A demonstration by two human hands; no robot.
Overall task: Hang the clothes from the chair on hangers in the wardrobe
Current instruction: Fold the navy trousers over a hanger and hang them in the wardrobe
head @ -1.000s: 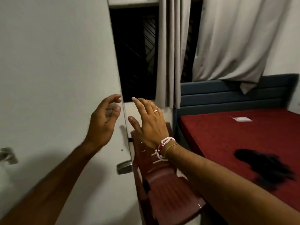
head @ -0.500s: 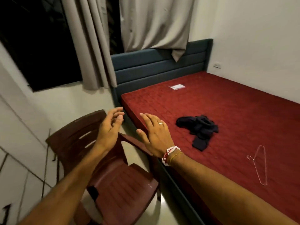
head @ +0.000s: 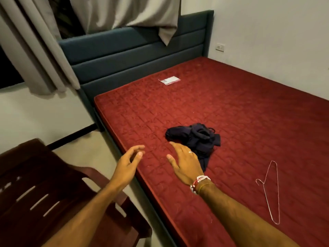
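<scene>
A crumpled dark navy garment (head: pixel 195 138) lies on the red mattress (head: pixel 240 111) near its left side. A thin wire hanger (head: pixel 270 191) lies flat on the mattress to the right of it. My right hand (head: pixel 185 163), with a ring and beaded bracelets, hovers with straight fingers just in front of the garment, holding nothing. Over the mattress's left edge, my left hand (head: pixel 127 164) hangs with loosely curved fingers, also empty. The dark brown plastic chair (head: pixel 35 189) stands at the lower left with nothing on its visible seat.
A blue padded headboard (head: pixel 135 50) runs behind the mattress. Grey curtains (head: pixel 35 50) hang over a dark window at the upper left. A small white packet (head: pixel 169 80) lies near the head of the bed. A white wall with a socket (head: pixel 219 46) bounds the right side.
The view has swung right, from the wardrobe door and window to the bed. Both hands have moved from the chair area out over the mattress, toward the dark garment.
</scene>
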